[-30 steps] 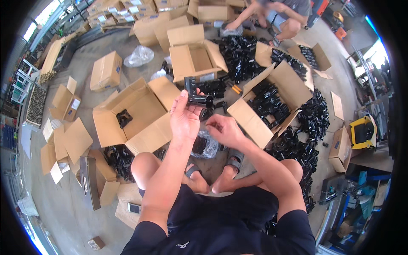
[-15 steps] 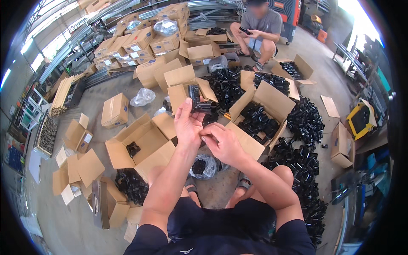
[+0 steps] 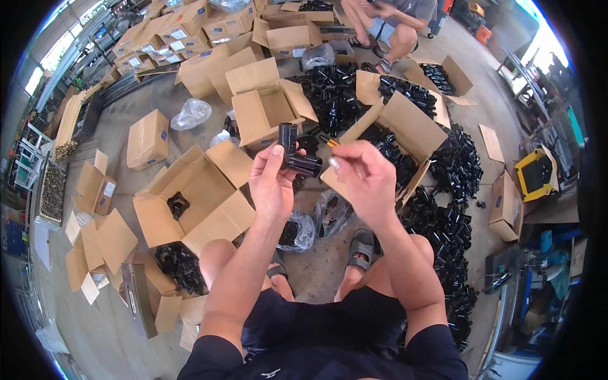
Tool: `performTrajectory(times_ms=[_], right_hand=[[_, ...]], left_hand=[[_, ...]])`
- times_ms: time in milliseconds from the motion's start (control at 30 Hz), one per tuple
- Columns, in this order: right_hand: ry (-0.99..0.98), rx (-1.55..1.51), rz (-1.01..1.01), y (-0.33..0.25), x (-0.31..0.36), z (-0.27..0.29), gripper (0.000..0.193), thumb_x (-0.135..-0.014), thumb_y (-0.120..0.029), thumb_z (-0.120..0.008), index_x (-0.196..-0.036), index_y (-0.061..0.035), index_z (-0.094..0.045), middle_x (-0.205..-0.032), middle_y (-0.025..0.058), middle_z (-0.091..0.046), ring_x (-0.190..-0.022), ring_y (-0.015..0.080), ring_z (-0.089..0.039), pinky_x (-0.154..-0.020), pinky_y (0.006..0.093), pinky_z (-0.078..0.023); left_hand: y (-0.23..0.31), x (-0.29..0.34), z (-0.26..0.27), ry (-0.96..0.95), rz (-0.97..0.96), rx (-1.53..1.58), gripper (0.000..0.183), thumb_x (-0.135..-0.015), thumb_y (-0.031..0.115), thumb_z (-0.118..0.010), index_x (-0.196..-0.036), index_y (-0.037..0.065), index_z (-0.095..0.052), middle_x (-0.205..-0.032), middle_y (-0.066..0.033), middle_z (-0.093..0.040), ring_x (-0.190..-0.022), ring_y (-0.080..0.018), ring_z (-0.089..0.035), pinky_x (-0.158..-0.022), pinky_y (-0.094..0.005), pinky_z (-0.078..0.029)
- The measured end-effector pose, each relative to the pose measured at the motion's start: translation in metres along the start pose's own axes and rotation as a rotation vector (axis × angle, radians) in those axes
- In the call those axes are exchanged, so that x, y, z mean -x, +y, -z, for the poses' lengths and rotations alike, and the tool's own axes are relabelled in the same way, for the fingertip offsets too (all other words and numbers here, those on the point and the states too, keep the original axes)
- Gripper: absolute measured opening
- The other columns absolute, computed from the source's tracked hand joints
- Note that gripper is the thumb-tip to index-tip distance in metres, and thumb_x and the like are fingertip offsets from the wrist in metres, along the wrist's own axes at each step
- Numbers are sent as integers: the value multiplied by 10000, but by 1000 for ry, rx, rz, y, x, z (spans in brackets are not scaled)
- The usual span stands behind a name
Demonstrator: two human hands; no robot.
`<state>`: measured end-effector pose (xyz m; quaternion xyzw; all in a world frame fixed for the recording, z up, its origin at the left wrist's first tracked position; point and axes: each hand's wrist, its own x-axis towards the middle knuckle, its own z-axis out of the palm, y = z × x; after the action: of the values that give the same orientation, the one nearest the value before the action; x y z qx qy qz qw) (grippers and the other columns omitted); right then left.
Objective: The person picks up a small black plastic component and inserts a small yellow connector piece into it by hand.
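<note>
My left hand (image 3: 273,183) grips a black angled pipe fitting (image 3: 304,164) with tubular ends, its thumb across the front. Close to its right, my right hand (image 3: 367,177) is raised with thumb and fingers drawn together; whatever they may hold is too small or hidden to make out. Just past those fingers shows a slim orange-and-black piece (image 3: 331,142), seemingly lying by the open box behind. Below the hands, clear plastic bags (image 3: 297,231) with dark contents lie on the floor between my feet.
An open carton (image 3: 411,123) of black fittings stands ahead right, beside a long heap of fittings (image 3: 453,183). To the left, an open carton (image 3: 209,212) holds one black piece. Stacked cartons (image 3: 183,28) stand far left. A person (image 3: 396,25) crouches at the back.
My right hand has moved up and right, away from my left wrist. The fitting stays in my left hand. The view has tilted down, so the surroundings sit higher.
</note>
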<state>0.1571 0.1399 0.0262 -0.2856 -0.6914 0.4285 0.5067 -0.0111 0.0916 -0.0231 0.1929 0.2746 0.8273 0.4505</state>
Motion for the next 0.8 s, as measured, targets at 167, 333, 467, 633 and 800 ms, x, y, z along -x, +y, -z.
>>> performTrajectory(times_ms=[167, 333, 467, 633, 800], right_hand=[[-51, -368, -253, 23, -19, -7, 159, -949, 8, -669, -1105, 32, -685, -932, 18, -683, -824, 46, -614, -719, 203, -501], [-77, -486, -330, 34, -30, -17, 179, -956, 9, -662, -1131, 49, -676, -996, 54, -707, -874, 61, -635, -749, 202, -505], [-50, -542, -402, 47, -36, -14, 177, -951, 14, -665, -1124, 48, -680, -998, 64, -713, -875, 79, -653, -773, 215, -529], [-70, -614, -452, 54, -36, -17, 173, -936, 27, -676, -1107, 52, -685, -989, 86, -720, -870, 103, -679, -792, 225, -559], [-56, -624, -503, 58, -31, -28, 174, -919, 39, -690, -1092, 55, -687, -999, 95, -725, -896, 121, -687, -821, 250, -561]], left_hand=[[-10, -8, 5, 25, 9, -83, 170, -993, 165, -648, -1107, 39, -660, -1091, -154, -718, -942, -264, -723, -855, -388, -600], [-15, -14, 2, 43, -2, -95, 160, -997, 112, -636, -1119, 9, -649, -1078, -142, -715, -935, -259, -725, -819, -374, -611], [-17, -15, -1, 33, 1, -161, 167, -998, 120, -634, -1124, 13, -657, -1086, -145, -719, -929, -245, -725, -809, -359, -613], [-21, -15, 2, 54, -19, -221, 168, -983, 71, -648, -1130, -10, -654, -1057, -126, -727, -918, -207, -722, -808, -331, -601], [-19, -13, 1, 69, -124, -379, 181, -940, -4, -695, -1118, -19, -668, -1021, -93, -734, -910, -114, -686, -841, -249, -536]])
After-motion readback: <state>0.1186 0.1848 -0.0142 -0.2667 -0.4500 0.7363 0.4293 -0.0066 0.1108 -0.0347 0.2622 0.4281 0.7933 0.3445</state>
